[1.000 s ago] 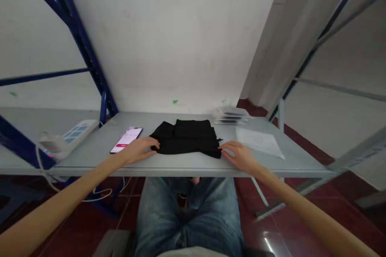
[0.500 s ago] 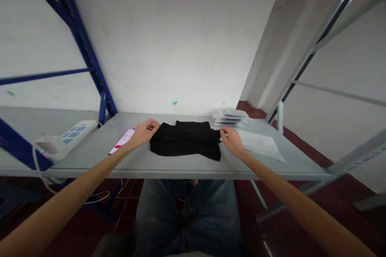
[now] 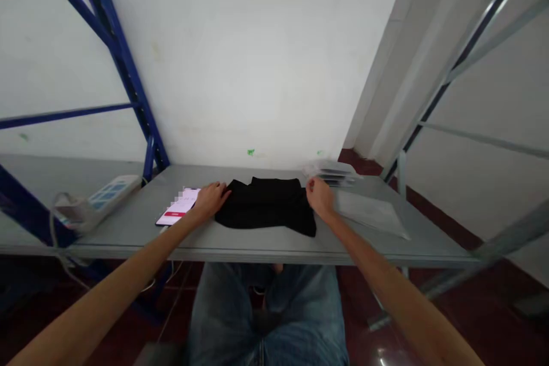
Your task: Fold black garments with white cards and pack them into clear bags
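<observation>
A black cloth garment (image 3: 266, 206) lies spread on the grey table, its lower right corner pointing toward me. At its left edge my left hand (image 3: 210, 201) rests with its fingers laid on the fabric, palm down. My right hand (image 3: 319, 197) is closed at the garment's upper right edge, fingertips curled against the cloth. Which layer the right fingers grip is hidden. Just left of my left hand lies a phone (image 3: 178, 209) with a lit screen, partly covered by my wrist.
A stack of clear plastic-wrapped packets (image 3: 332, 171) sits at the back right. In front of it lies a flat translucent bag (image 3: 373, 214). A white power strip (image 3: 109, 194) with cables is on the left. Blue shelf posts (image 3: 128, 68) and a grey frame (image 3: 446, 80) flank the table (image 3: 266, 246).
My left hand has gone from pinching the garment's edge to lying on it. The right fingers have curled in more. The garment's upper part lies flatter; the view has shifted slightly.
</observation>
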`<state>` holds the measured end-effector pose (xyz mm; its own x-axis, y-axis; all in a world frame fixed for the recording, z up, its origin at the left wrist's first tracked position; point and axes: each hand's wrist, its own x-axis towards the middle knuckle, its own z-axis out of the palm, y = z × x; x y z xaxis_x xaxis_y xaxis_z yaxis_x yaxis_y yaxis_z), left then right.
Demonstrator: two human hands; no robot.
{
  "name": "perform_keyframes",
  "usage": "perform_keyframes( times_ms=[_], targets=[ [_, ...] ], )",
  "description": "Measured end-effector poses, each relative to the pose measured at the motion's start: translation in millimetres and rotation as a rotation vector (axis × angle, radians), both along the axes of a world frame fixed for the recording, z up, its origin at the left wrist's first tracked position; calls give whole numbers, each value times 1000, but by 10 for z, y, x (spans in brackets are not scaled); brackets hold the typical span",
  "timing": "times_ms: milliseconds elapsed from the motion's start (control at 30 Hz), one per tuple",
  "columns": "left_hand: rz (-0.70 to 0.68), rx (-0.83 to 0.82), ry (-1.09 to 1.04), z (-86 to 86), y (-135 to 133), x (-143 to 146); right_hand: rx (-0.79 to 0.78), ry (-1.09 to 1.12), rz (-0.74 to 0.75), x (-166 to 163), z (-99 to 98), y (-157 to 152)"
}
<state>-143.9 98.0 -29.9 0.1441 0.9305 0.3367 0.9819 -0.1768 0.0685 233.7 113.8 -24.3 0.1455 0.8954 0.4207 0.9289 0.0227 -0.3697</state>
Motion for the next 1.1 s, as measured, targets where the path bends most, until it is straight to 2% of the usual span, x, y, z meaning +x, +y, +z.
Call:
perform_keyframes(
  times_ms=[133, 300, 433, 500, 600, 700, 767, 867, 967, 1033, 1100],
  targets=[
    [21, -20, 19, 34, 37, -6, 67, -38, 293, -460, 52, -177],
    [-13, -43, -10, 130, 99, 0, 66, -89, 581, -1171, -118, -350],
    [-72, -36, -230, 278, 174, -29, -6, -53, 609, -1534, -282, -362],
    [-107, -54, -397, 350, 226, -25, -44, -34, 579, -1640, -344, -346],
    [-82, -76, -636, 437, 307, 69, -102, -17, 543, -1729, -390, -322],
    [-62, -56, -770, 528, 374, 273, -129, -37, 549, -1721, -362, -329],
    [-76, -54, -775, 609, 407, 440, -107, -61, 560, -1638, -316, -368],
    [-96, -54, -699, 753, 442, 705, 8, -81, 537, -1369, -252, -470],
    [-91, -41, -631, 845, 464, 1007, 126, -28, 444, -981, -200, -547],
    [-100, -31, -592, 820, 454, 1250, 156, 62, 359, -723, -164, -547],
    [-120, -22, -566, 701, 405, 1524, 166, 148, 287, -514, -131, -512]
  ],
)
